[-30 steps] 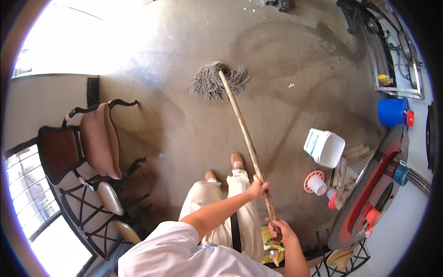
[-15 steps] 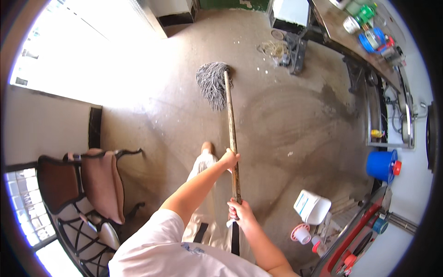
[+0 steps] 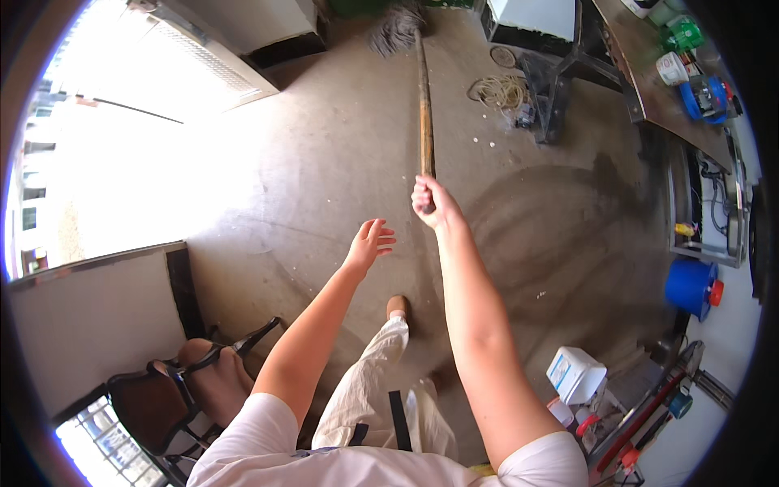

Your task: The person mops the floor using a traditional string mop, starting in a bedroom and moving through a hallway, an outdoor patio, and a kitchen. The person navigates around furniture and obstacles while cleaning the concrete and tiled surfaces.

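A string mop with a worn wooden handle point(image 3: 425, 105) stretches away from me across the floor. Its grey mop head point(image 3: 398, 31) lies at the far edge of the view, partly cut off. My right hand point(image 3: 434, 199) is wrapped round the near end of the handle, the arm reaching far forward. To the left of it, my left hand point(image 3: 371, 244) hangs in the air off the handle, fingers stretched out and apart, holding nothing.
Padded chairs point(image 3: 154, 406) stand at the lower left. A doorway lets in glare at the upper left. Coiled rope point(image 3: 501, 93) lies near a dark metal stand point(image 3: 556, 93) under a cluttered table point(image 3: 649, 89). A blue bucket point(image 3: 690, 288) and white container point(image 3: 574, 375) are at right.
The mop has been pushed far forward, its head now at the top edge. My left hand has let go of the handle. My right hand has moved forward with it, and the viewpoint has shifted.
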Tool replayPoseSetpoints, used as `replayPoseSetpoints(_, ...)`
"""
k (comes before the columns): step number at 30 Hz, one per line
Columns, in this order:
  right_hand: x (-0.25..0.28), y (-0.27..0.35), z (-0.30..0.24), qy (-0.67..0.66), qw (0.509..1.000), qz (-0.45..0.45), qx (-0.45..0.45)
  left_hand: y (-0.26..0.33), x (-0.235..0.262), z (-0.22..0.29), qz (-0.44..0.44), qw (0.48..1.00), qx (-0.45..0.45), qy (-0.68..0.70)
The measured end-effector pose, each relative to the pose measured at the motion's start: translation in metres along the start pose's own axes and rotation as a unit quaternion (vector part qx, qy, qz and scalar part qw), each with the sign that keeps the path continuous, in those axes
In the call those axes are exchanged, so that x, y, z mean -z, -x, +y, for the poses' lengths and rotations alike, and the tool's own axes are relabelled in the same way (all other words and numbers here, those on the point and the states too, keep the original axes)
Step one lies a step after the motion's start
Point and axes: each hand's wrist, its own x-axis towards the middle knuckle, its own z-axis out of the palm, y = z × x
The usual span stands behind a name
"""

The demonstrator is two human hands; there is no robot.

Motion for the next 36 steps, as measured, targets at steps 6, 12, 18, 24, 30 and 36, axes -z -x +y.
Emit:
replayPoseSetpoints(6, 0.121, 0.146, 0.088, -0.017, 0.994, 0.018, -0.103, -0.012, -0.038, -0.077, -0.037, 0.995, 0.083, 0.032)
replayPoseSetpoints(12, 0.193, 0.436, 0.161, -0.05, 0.972, 0.151, -0.174, 0.04, -0.153, -0.168, -0.134, 0.962, 0.238, -0.027)
replayPoseSetpoints(18, 0.102, 0.626, 0.226, -0.236, 0.951, 0.124, -0.156, 0.159, -0.235, -0.229, -0.215, 0.884, 0.339, -0.24)
replayPoseSetpoints(24, 0.101, 0.577, 0.203, -0.166, 0.909, 0.34, -0.174, 0.103, -0.261, -0.228, -0.221, 0.854, 0.466, -0.065)
replayPoseSetpoints(30, 0.079, 0.421, 0.107, 0.083, 0.913, 0.387, -0.102, -0.056, -0.269, -0.136, -0.236, 0.905, 0.167, -0.312)
replayPoseSetpoints(36, 0.034, 0.296, 0.024, 0.056, 0.935, 0.35, 0.002, -0.177, -0.282, -0.026, -0.215, 0.924, 0.133, -0.286)
